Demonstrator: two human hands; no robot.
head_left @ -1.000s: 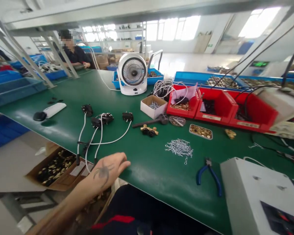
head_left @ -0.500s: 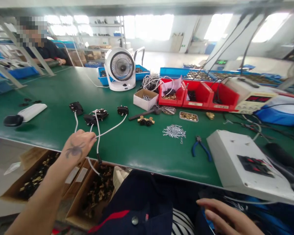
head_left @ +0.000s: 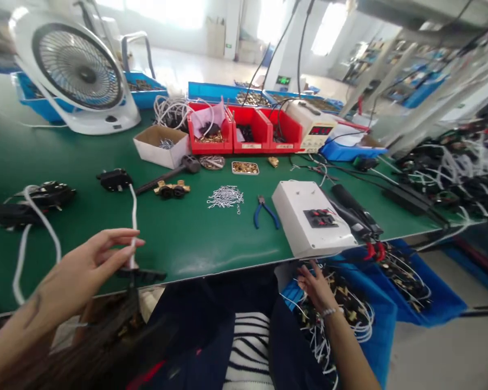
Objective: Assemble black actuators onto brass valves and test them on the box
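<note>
Far, the leftmost red bin (head_left: 224,147) holds brass pieces (head_left: 211,138); near right, the blue bin (head_left: 382,325) holds tangled cords (head_left: 363,331). The right hand (head_left: 318,288) is over them, its grip I cannot tell. The left hand (head_left: 100,254) pinches a white cable (head_left: 134,214) at the table's (head_left: 195,238) near edge.

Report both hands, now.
Left hand: closed on a white cable, between thumb and fingers.
Right hand: over the blue bin, fingers partly curled; cannot tell whether it grips anything.
</note>
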